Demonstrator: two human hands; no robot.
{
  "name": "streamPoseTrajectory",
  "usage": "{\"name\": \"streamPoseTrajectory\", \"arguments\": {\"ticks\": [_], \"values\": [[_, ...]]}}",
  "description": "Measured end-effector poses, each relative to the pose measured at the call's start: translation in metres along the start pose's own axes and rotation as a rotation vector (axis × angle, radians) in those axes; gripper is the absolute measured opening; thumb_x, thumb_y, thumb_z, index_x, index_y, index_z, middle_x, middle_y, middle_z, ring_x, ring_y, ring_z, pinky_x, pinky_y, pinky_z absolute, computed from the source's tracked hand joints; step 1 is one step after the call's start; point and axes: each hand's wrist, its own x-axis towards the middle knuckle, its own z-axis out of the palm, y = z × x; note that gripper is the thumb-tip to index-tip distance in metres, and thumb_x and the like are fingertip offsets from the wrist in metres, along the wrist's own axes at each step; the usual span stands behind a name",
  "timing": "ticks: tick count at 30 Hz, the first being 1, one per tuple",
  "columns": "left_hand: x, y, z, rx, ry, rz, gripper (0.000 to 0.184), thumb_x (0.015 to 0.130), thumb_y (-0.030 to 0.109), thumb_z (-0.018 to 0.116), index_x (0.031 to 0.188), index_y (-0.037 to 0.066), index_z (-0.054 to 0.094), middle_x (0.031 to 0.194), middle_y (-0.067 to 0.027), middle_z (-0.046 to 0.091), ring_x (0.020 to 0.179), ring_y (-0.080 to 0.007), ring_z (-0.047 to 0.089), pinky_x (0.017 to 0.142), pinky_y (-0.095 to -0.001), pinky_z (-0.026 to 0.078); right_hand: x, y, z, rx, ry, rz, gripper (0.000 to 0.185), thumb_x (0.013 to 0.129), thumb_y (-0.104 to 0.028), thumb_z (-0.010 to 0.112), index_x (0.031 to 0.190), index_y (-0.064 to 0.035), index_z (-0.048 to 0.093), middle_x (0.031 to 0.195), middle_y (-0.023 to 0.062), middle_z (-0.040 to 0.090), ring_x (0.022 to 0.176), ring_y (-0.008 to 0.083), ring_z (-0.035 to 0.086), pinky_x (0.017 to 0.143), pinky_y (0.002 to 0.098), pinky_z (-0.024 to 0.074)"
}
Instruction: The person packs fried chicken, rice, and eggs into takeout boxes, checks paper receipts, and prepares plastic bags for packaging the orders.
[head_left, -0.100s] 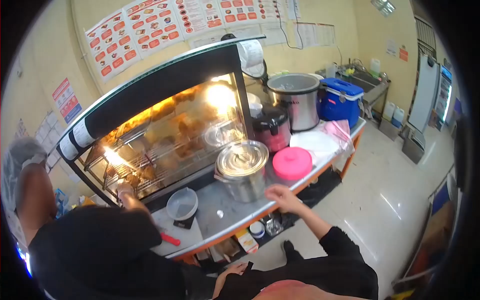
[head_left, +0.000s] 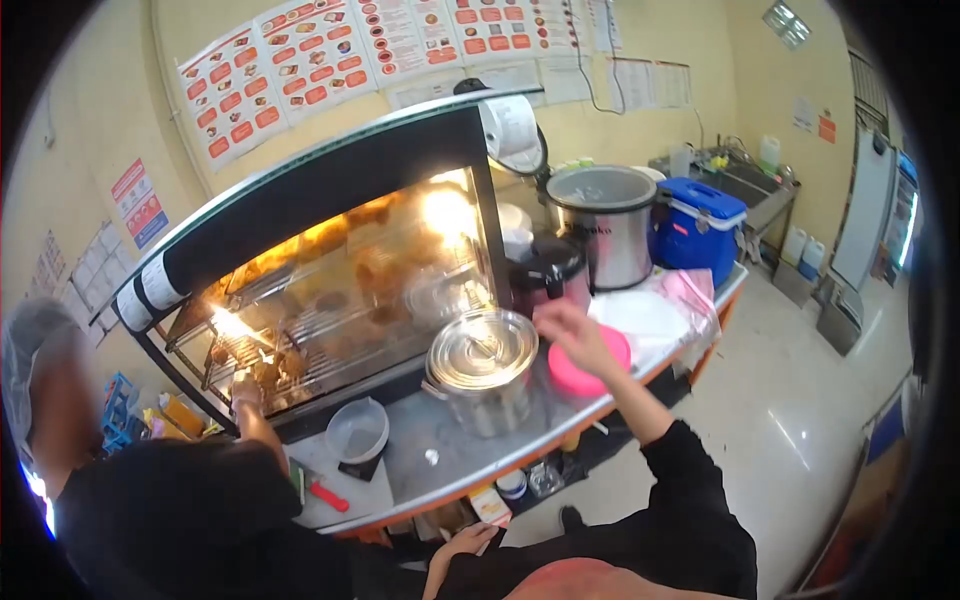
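My right hand (head_left: 568,328) hovers over the counter, beside the steel pot's lid (head_left: 483,348) and above the bright pink lid (head_left: 592,368). Its fingers are loosely bent and partly apart, with nothing visible in them. Low in the view, my left hand (head_left: 468,541) is closed around a small black object (head_left: 493,541) near the counter's front edge. The steel pot (head_left: 495,405) stands upright with its lid on. Left of it, a clear plastic bowl (head_left: 357,430) rests partly over a black item (head_left: 361,467).
A co-worker's gloved hand (head_left: 245,391) reaches into the lit food warmer (head_left: 340,290). A red-handled knife (head_left: 328,496) lies on a board (head_left: 370,503). Behind the pink lid are a dark rice cooker (head_left: 552,268), a large steel cooker (head_left: 610,240) and a blue cooler (head_left: 697,235).
My right hand has moved up and away from the counter's front edge, now partly in front of the pink lid. My left hand keeps hold of the black object. The view has shifted slightly.
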Motion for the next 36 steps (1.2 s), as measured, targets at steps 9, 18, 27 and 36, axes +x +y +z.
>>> {"name": "streamPoseTrajectory", "arguments": {"ticks": [9,18,27,36], "values": [[0.106,0.181,-0.006,-0.144,0.121,0.288,0.053,0.09,0.038,0.056,0.128,0.004,0.045,0.101,-0.0104,0.06,0.088,-0.0149,0.054,0.078,-0.027,0.044,0.377,-0.023,-0.114,-0.408,0.241,-0.618,0.017,0.084,-0.018,0.059,0.098,-0.0126,0.066,0.103,0.0043,0.059,0.103,0.023,0.052,0.09,0.0357,0.0349],[0.07,0.241,-0.026,-0.161,0.319,0.115,0.052,0.091,0.036,0.054,0.13,0.004,0.043,0.113,-0.0167,0.059,0.107,-0.0216,0.054,0.09,-0.0315,0.042,0.419,0.02,-0.119,-0.681,0.211,-0.797,0.009,0.08,-0.018,0.062,0.086,-0.017,0.067,0.1,-0.0034,0.06,0.101,0.0157,0.051,0.088,0.036,0.0267],[-0.027,0.379,-0.126,0.117,0.699,0.667,0.03,0.087,0.009,0.058,0.115,0.001,0.056,0.109,-0.0109,0.061,0.105,-0.0202,0.057,0.09,-0.0332,0.044,0.418,0.004,-0.116,-0.569,0.26,-0.781,0.022,0.078,-0.016,0.065,0.099,-0.0077,0.062,0.088,0.0076,0.064,0.086,0.0244,0.06,0.08,0.0358,0.0431],[-0.076,0.419,-0.299,-0.218,1.693,1.269,0.031,0.087,0.008,0.058,0.116,-0.002,0.052,0.109,-0.0105,0.059,0.104,-0.0168,0.056,0.089,-0.0276,0.044,0.424,0.03,-0.104,-1.216,0.207,-0.764,0.036,0.096,-0.035,0.034,0.114,-0.0162,0.059,0.127,0.0046,0.048,0.118,0.0192,0.045,0.102,0.042,0.021]]}}
